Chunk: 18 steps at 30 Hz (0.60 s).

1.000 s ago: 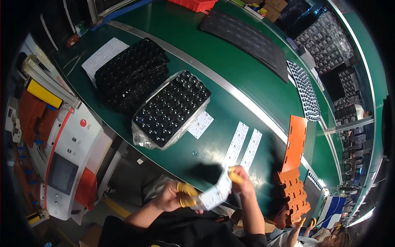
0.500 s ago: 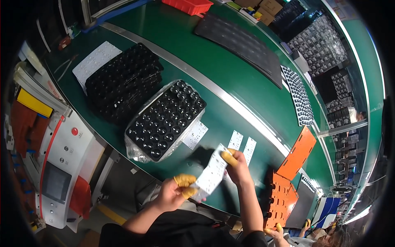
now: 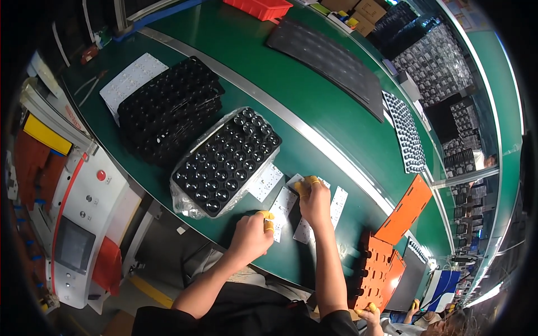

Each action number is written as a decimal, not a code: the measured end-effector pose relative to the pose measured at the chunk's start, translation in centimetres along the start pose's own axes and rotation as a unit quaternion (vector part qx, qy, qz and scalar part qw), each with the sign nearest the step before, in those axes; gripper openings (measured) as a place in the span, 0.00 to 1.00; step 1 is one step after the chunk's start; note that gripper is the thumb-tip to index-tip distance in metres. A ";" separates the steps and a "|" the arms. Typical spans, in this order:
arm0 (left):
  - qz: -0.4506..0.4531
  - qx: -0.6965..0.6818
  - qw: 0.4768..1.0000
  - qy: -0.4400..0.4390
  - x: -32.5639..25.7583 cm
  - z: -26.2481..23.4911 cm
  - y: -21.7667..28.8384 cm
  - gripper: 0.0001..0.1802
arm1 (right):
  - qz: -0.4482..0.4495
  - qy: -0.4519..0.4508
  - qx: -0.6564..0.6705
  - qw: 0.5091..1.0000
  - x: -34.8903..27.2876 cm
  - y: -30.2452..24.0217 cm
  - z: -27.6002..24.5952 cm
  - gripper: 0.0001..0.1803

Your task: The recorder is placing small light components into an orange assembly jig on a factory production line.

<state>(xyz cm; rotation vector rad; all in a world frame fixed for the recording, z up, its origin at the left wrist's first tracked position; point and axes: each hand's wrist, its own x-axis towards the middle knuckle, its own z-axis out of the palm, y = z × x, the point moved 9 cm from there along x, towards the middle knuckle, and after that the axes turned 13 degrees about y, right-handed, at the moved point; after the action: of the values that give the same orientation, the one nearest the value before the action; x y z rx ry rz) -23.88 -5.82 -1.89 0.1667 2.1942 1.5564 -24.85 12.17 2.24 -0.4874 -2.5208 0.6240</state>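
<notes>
My left hand [image 3: 253, 237] is closed, its yellow-covered fingertips pinching the lower edge of a white circuit board strip [image 3: 284, 204] dotted with small marks. The strip lies low over the green table, its far end near my right hand [image 3: 315, 200]. The right fingers, also in yellow covers, are curled down on a white board piece [image 3: 293, 180], mostly hidden beneath them. Under the right wrist another white strip [image 3: 303, 232] shows in part. One more strip [image 3: 339, 205] lies just to the right. A black tray of round clear lenses [image 3: 224, 162] stands left of the hands, partly over a white board [image 3: 267, 183].
Stacked black trays [image 3: 168, 106] and a white perforated sheet [image 3: 131, 78] stand at the left. Orange panels [image 3: 382, 269] are at the right, beside a co-worker's hand [image 3: 368, 315]. A dark sheet [image 3: 328, 64] and red bin [image 3: 260, 8] lie farther back.
Both hands have moved forward and lowered the white board from the air to the table. It was one bent piece between them; now a flat strip shows by the left hand.
</notes>
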 end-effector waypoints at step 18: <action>0.139 0.118 0.978 0.099 -0.1 -1.2 0.4 0.13 | 0.037 -0.081 0.077 0.993 -3.1 -2.1 1.3 0.16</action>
<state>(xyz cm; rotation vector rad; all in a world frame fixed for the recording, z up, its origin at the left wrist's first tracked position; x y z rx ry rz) -24.37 -6.72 -1.20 0.4261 2.6044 1.5013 -23.44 8.61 1.13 -0.4935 -2.5878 0.9116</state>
